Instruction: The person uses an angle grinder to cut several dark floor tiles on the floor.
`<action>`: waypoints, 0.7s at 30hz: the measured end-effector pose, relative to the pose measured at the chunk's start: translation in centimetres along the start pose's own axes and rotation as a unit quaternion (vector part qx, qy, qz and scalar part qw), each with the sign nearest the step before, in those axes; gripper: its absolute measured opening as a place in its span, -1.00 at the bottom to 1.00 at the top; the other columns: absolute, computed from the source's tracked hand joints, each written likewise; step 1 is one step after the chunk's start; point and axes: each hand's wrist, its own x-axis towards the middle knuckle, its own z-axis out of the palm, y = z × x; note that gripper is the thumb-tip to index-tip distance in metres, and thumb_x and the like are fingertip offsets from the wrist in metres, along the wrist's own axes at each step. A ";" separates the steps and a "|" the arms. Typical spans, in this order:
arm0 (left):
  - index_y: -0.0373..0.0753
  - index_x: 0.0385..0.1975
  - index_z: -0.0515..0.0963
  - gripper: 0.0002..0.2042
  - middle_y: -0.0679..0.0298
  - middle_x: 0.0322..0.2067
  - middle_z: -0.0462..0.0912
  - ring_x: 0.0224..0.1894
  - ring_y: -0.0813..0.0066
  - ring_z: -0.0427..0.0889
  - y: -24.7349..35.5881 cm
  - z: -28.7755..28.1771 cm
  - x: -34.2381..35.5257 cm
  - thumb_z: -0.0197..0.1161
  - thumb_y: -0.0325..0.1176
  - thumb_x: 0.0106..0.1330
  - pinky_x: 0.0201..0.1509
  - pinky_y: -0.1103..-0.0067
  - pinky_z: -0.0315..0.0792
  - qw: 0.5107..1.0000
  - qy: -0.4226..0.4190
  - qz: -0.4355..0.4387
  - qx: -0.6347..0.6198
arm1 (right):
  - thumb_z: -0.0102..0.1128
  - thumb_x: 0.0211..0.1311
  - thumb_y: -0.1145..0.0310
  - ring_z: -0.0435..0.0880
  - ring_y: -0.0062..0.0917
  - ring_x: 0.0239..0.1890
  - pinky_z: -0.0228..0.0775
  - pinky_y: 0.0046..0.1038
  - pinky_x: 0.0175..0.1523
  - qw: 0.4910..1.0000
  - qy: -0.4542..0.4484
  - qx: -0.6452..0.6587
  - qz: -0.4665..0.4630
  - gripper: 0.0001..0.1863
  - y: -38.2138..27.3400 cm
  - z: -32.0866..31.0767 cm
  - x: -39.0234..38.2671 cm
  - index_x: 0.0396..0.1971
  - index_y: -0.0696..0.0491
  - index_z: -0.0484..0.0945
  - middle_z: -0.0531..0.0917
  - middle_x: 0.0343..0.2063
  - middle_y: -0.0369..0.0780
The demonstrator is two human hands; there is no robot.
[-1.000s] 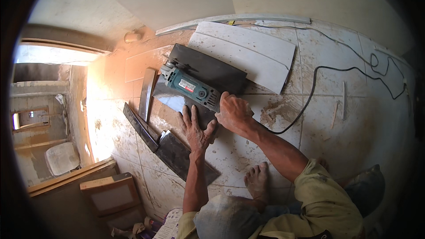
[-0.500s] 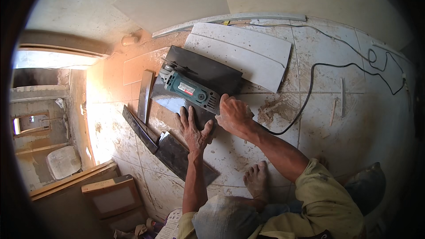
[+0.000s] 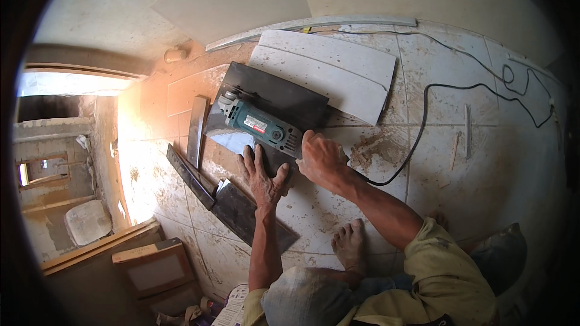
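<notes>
My right hand (image 3: 325, 160) is wrapped round the rear end of a teal angle grinder (image 3: 260, 125). The grinder lies over a glossy dark tile (image 3: 284, 92), its metal head toward the tile's left edge. The disc is mostly hidden under the tool. My left hand (image 3: 264, 182) rests with fingers spread on the tile's near edge, just below the grinder, and the fingertips press on the dark surface. A black cord (image 3: 425, 108) runs from behind my right hand across the floor to the right.
Narrow dark strips (image 3: 197, 133) and a dark tile piece (image 3: 244, 212) lie left of my left hand. White tiles (image 3: 326, 63) are stacked beyond the dark one. Dust and debris cover the tiled floor (image 3: 447, 181). My bare foot (image 3: 348, 244) is close by. A box (image 3: 154, 268) stands lower left.
The grinder has rolled slightly in my right hand, with its head tipped a little nearer to me. My left hand stays on the tile.
</notes>
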 end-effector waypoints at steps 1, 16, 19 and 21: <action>-0.21 0.38 0.26 -0.14 -0.06 0.44 0.06 0.50 -0.15 -0.13 0.0 0.0 0.0 0.28 0.17 0.13 0.49 0.05 -0.16 1.000 0.000 -0.003 -0.004 | 0.25 0.08 0.40 0.76 -0.26 -0.40 0.65 -0.39 -0.36 1.000 0.007 -0.008 -0.001 -0.75 0.0 0.1 -0.1 -0.33 0.23 0.44 0.65 -0.42 0.01; -0.21 0.37 0.26 -0.16 -0.08 0.43 0.06 0.50 -0.16 -0.13 -0.3 0.1 -0.1 0.31 0.14 0.15 0.49 0.06 -0.14 1.000 0.009 0.014 -0.002 | 0.28 0.11 0.35 0.76 -0.31 -0.42 0.64 -0.39 -0.37 1.000 0.003 -0.025 -0.001 -0.72 0.5 -0.6 -1.0 -0.31 0.21 0.44 0.64 -0.42 -0.05; -0.22 0.37 0.26 -0.15 -0.08 0.43 0.06 0.50 -0.16 -0.14 -0.3 0.0 0.1 0.31 0.17 0.15 0.49 0.06 -0.13 1.000 0.009 0.019 -0.012 | 0.29 0.11 0.34 0.75 -0.33 -0.42 0.64 -0.41 -0.38 0.999 0.012 -0.030 -0.010 -0.72 0.8 -0.4 -1.2 -0.31 0.21 0.44 0.64 -0.42 -0.05; -0.22 0.37 0.26 -0.15 -0.08 0.43 0.06 0.50 -0.16 -0.14 -0.2 0.0 0.0 0.30 0.18 0.16 0.49 0.06 -0.13 1.000 0.007 0.014 -0.011 | 0.30 0.11 0.33 0.76 -0.33 -0.42 0.64 -0.41 -0.39 0.999 0.023 -0.030 -0.019 -0.71 1.0 -0.4 -1.3 -0.32 0.21 0.45 0.64 -0.42 -0.06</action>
